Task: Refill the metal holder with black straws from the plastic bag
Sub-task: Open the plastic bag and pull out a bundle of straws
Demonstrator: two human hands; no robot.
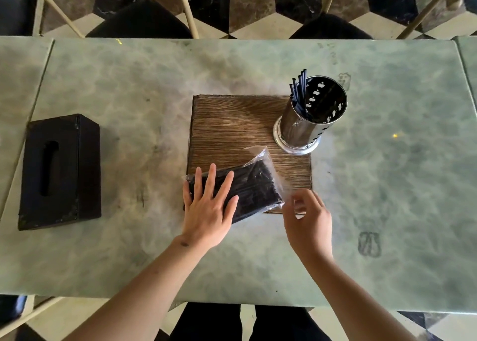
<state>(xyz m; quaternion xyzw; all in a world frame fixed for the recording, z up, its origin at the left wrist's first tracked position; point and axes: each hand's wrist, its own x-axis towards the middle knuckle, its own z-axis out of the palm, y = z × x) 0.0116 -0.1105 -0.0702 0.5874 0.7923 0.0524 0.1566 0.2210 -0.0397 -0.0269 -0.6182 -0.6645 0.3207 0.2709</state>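
A clear plastic bag [254, 183] full of black straws lies at an angle across the near edge of a square wooden board [232, 123]. My left hand [206, 206] rests flat on the bag's left end, fingers spread. My right hand [307, 216] is at the bag's lower right end, its fingertips pinched at the loose plastic there. The perforated metal holder [309, 118] stands upright on the board's far right corner. A few black straws [299, 87] lean against the holder's left inner wall; the rest of its inside is empty.
A black tissue box [60, 170] lies at the left on the green marble table [400, 172]. Chairs with dark seats [139, 20] stand beyond the far edge. My legs show below the near edge.
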